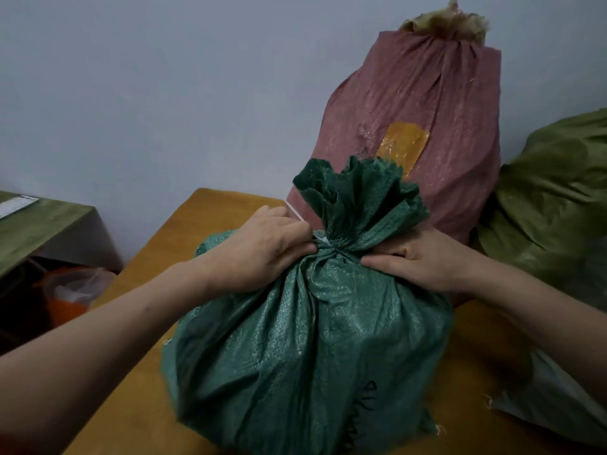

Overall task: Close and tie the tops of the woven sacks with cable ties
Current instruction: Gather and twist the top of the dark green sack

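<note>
— Where is the left hand [262, 247]?
— At the neck of the green sack [312, 339], on its left side. The fingers are curled and pinch the tie [297, 216], a thin white plastic strip.
— And the sack?
— It stands on the yellow desk [210, 211]. It is woven and a little shiny, round below, with the top gathered into a ruffled fan.
— The right hand [417, 261]?
— It grips the neck from the right, fingers curled into the folds. A pink sack [427, 110], also woven, stands behind.
</note>
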